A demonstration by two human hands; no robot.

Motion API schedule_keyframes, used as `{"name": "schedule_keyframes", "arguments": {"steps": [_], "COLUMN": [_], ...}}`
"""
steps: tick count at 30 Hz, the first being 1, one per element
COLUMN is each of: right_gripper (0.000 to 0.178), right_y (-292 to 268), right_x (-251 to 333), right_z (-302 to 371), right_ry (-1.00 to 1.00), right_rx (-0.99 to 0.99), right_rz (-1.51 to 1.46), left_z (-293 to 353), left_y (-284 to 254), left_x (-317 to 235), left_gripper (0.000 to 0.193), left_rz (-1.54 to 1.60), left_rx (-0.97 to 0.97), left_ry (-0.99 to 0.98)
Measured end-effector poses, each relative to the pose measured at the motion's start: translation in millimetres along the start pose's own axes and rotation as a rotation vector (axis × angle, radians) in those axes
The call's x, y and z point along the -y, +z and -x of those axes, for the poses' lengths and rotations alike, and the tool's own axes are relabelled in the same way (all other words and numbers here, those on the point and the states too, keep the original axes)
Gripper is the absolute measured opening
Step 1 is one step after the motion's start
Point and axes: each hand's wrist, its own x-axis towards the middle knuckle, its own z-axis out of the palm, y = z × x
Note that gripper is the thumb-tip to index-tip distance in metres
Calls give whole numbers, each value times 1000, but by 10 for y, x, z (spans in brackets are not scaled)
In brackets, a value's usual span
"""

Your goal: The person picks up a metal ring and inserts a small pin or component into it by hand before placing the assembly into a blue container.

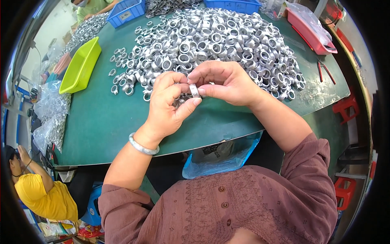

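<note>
Left hand [167,101] and right hand [227,83] pinch one small grey metal piece [194,90] above the smooth green worktop [107,126], which extends from heaped round rings [227,34] to its near edge.

Green table [109,130], surface scuffed at right. Large heap of silvery rings [219,40] across middle and far part; few rings strewn loose at heap's left. Dark parts [167,7] piled at far side, between blue bin [137,13] and second blue bin [233,5]. Lime tray [82,70] at left. Pink tray [305,35] at far right, clear plastic [310,20] in it. Red-handled pliers [320,72] right of heap, near pink tray.
</note>
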Motion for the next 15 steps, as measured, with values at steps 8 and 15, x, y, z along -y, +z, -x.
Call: {"name": "schedule_keyframes", "arguments": {"steps": [8,15], "right_gripper": [23,27], "right_y": [-20,-27], "right_x": [-8,30], "right_z": [2,13], "right_ry": [-14,22], "right_rx": [19,63], "right_rz": [64,78], "left_z": [-2,-8], "left_y": [3,3], "left_x": [-9,-21], "left_gripper": [22,26], "left_rz": [-31,-126], "left_rx": [-37,-112], "left_ry": [-32,-15]}}
